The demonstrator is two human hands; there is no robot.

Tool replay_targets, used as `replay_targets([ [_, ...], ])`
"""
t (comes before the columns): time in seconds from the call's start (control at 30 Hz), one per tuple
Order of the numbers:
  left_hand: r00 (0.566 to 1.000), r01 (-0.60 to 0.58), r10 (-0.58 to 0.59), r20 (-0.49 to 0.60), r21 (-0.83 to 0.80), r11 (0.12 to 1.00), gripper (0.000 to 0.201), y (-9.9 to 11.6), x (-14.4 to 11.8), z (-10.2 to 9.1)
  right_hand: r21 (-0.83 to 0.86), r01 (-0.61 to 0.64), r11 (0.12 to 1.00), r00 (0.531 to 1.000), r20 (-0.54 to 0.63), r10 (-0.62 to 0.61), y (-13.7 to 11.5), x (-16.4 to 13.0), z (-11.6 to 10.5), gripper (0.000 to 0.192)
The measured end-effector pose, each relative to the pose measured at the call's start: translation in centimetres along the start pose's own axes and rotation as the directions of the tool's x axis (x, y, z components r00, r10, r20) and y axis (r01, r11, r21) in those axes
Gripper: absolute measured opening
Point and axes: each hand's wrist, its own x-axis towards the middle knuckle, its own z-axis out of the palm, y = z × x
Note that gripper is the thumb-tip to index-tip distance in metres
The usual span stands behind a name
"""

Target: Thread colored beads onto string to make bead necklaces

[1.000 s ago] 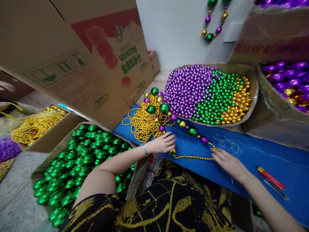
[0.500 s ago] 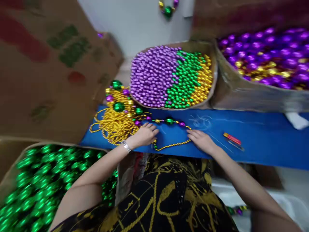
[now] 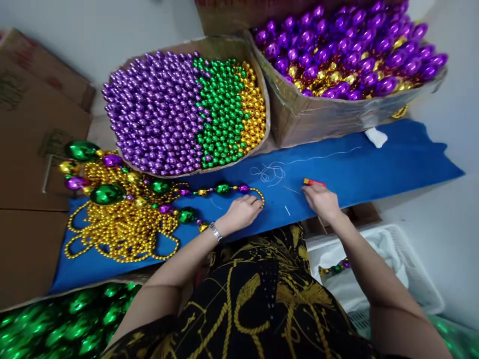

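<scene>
- Your left hand [image 3: 241, 213] lies fingers down on the blue counter [image 3: 374, 169], curled over the near end of the bead strand [image 3: 224, 189]; I can't tell whether it's actually pinching it.
- Your right hand [image 3: 321, 202] reaches onto the red tool [image 3: 314, 182], fingers bent over it, grip not clear yet.
- That strand runs left from your fingers, along the counter, into the heap of gold bead strings [image 3: 123, 224].
- Watch out: tug the strand and, I'd judge, the heap could drag with it and tangle.
- Loose thread [image 3: 267, 173] lies coiled between your hands; a sleeve or wrist could snag it.
- Shallow cardboard tray [image 3: 258, 55] behind holds small purple, green and gold beads, heaped near the rim, so a knock could spill them.
- Cardboard box [image 3: 318, 117] on its right holds bigger purple beads with gold among them.
- Green baubles [image 3: 71, 324] fill a box at lower left.
- White basket [image 3: 422, 284] at your right holds white material and a few beads.
</scene>
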Motion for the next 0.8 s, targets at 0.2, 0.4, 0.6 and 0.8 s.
replay_targets([
  [0.2, 0.998, -0.007, 0.01, 0.061, -0.043, 0.999, 0.031, 1.2, 1.9, -0.4, 0.083, 0.202, 0.976, 0.979, 0.019, -0.204, -4.6, 5.1, 0.4, 0.035],
  [0.4, 0.999, 0.001, 0.001, 0.035, -0.057, 0.998, 0.032, 1.0, 2.1, -0.3, 0.22, 0.21, 0.953, 0.978, -0.043, -0.205, -4.5, 5.6, 0.0, 0.031],
  [0.6, 1.0, 0.017, -0.016, 0.019, -0.038, 0.999, 0.034, 0.0, 3.6, -0.2, 0.754, -0.082, 0.652, 0.839, -0.302, 0.454, 8.2, -5.1, -0.8, 0.036],
  [0.8, 0.993, 0.115, -0.114, -0.027, 0.017, 0.993, 0.03, -0.1, 7.0, 0.2, 0.639, -0.13, 0.758, 0.687, -0.493, 0.534, 18.3, -10.9, 0.8, 0.059],
])
